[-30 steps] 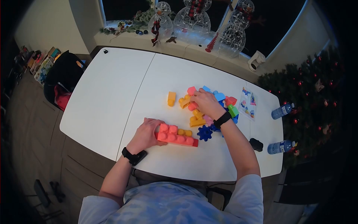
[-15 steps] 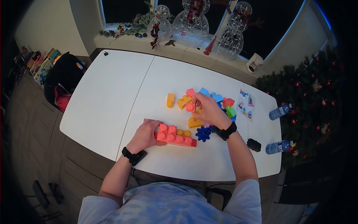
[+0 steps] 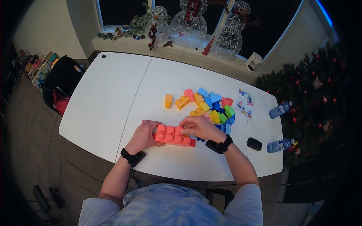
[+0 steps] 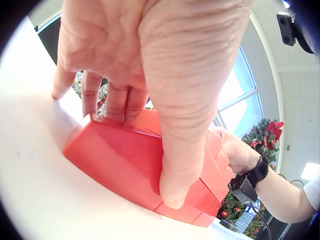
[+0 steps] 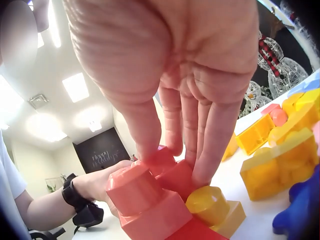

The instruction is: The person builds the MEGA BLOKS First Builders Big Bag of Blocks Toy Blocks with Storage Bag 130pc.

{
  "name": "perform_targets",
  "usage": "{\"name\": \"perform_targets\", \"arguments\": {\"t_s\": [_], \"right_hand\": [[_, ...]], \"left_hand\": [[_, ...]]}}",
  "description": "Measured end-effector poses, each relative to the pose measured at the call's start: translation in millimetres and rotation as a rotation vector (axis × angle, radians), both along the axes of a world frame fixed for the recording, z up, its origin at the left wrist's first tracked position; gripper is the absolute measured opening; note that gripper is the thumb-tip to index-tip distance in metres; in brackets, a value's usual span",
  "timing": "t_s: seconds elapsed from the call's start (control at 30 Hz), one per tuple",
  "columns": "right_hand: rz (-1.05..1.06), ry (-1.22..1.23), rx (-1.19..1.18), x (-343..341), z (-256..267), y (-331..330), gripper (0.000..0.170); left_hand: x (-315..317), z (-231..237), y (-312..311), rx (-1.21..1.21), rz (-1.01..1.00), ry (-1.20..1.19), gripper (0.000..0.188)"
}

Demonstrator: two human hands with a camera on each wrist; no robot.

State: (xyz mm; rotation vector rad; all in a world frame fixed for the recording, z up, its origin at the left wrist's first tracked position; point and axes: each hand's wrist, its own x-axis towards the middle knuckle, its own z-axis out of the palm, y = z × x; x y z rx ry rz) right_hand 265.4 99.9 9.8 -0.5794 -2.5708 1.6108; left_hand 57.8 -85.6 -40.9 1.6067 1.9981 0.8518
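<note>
A long block build of coral bricks on a red base lies on the white table. My left hand grips its left end, with the thumb on the near face in the left wrist view. My right hand pinches a small coral brick at the back row of the build. In the right wrist view my right hand holds that brick beside a yellow brick's stud; its seating is hidden by the fingers.
Loose yellow, blue, green and coral bricks lie beyond my right hand. A picture sheet, a black object and two water bottles are at the right. Snowman figures stand on the window sill.
My right hand picked a small coral brick from the pile and brought it left and nearer, onto the build. My left hand keeps its grip. The head view has shifted slightly.
</note>
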Motion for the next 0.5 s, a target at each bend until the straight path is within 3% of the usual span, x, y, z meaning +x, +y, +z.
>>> {"name": "perform_targets", "arguments": {"t_s": [0.5], "right_hand": [[0.076,-0.08,0.187,-7.1,6.6,-2.6,0.02]], "left_hand": [[-0.5,-3.3,2.0,0.022,0.0,0.002,0.075]]}}
